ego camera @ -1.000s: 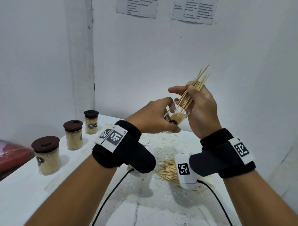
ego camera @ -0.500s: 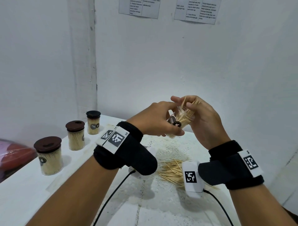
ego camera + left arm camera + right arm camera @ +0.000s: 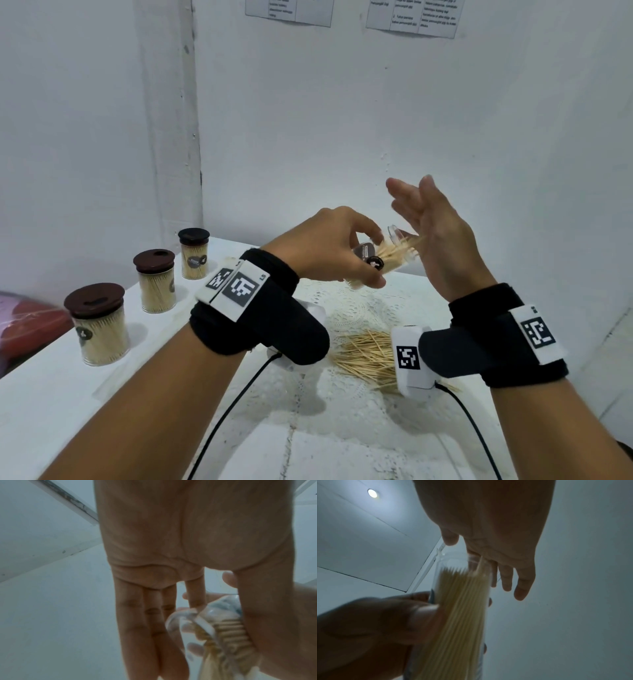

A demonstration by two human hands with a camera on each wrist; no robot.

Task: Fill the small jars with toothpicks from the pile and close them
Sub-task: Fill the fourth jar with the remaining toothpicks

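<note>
The left hand (image 3: pixel 329 250) is gripping a small clear plastic jar (image 3: pixel 394 255) above the table, fingers and thumb curled round its body, and is holding it tilted with its open mouth leaning to the right. Pale wooden toothpicks (image 3: pixel 462 609) are filling the jar, and a few tips are poking past the rim. The right hand (image 3: pixel 435 236) is standing just right of the mouth with its fingers straight and spread, holding nothing; whether its palm is touching the toothpick tips cannot be told. A loose pile of toothpicks (image 3: pixel 363 353) is lying on the white lace-covered table (image 3: pixel 342 431), below the hands. Three filled clear jars with dark brown lids (image 3: pixel 97 323) are standing in a row along the table's left edge, running from near to far.
</note>
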